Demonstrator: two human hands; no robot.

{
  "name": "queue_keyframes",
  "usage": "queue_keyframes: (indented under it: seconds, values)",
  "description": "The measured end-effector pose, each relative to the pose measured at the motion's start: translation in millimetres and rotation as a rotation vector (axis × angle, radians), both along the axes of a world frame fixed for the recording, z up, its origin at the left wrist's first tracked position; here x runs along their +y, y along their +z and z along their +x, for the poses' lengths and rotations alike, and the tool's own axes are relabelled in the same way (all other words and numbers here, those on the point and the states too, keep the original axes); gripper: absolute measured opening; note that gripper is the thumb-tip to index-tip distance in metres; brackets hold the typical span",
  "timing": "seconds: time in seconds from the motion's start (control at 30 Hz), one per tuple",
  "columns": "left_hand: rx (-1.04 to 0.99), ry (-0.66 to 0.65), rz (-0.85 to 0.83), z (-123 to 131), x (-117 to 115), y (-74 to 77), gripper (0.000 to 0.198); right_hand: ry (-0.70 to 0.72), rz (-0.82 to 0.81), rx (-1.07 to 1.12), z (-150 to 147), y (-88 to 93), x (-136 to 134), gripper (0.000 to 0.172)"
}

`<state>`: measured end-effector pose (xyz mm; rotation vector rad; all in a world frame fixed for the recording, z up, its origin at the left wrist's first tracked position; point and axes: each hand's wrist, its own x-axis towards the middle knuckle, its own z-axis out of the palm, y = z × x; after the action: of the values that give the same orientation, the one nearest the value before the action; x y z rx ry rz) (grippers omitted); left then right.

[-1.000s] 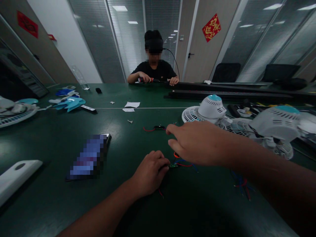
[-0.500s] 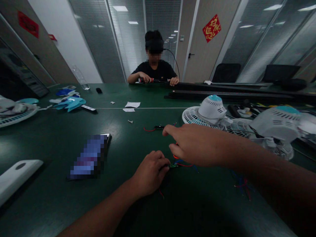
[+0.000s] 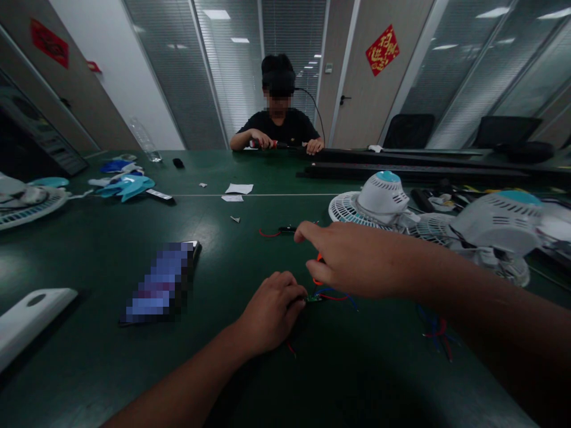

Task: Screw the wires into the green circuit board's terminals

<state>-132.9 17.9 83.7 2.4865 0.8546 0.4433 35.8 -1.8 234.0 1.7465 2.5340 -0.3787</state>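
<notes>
While we are looking down at a smooth, dully shining green table (image 3: pixel 232 255), a thin, flat circuit board (image 3: pixel 314 299) is showing just below the centre of the frame, trailing slim red and blue wires (image 3: pixel 334 297). Toward the upper right, a rounded white fan (image 3: pixel 381 199) of hard plastic is displaying its slotted shell and open grille; at left centre, a slab-shaped phone (image 3: pixel 160 285) is lying flat.

Our left hand (image 3: pixel 276 312) is pinching narrowly, thumb and fingertips holding the board's left end. Our right hand (image 3: pixel 352 261) is hovering above, forefinger and thumb standing apart, with an orange piece (image 3: pixel 319 257) peeking out between them; whether it is being gripped, we cannot tell.

What we are seeing of the board is stretching roughly left to right, its free end pointing right, its other end hiding under our left fingers.
</notes>
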Motion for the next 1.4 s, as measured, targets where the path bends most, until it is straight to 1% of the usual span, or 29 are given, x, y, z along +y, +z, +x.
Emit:
queue_keyframes:
  seconds: [0.17,0.5,0.8,0.97,1.07,1.27,1.4]
  values:
    - [0.004,0.002,0.003,-0.2,-0.3,0.2,0.018,-0.017,-0.025,0.001,-0.7,0.3,1.7,0.053]
    - [0.012,0.001,0.006,1.6,0.0,2.3,0.017,0.002,-0.005,0.009,2.3,-1.7,2.4,0.052]
    - [0.006,0.001,-0.006,1.3,0.0,1.7,0.018,-0.030,0.017,-0.147,-7.1,6.4,0.3,0.047]
    - [0.005,0.002,-0.011,1.3,0.6,-0.1,0.020,-0.029,0.036,-0.202,-7.1,5.4,1.1,0.042]
    - [0.017,0.005,-0.031,1.0,0.6,0.5,0.019,-0.023,0.040,-0.194,-4.4,3.8,2.4,0.043]
    - [0.018,-0.004,-0.032,1.5,0.3,3.5,0.022,0.017,0.011,-0.103,-2.0,3.3,2.4,0.047]
    - [0.036,0.001,-0.030,1.9,1.9,0.6,0.021,0.051,0.018,-0.078,-4.0,5.2,2.2,0.049]
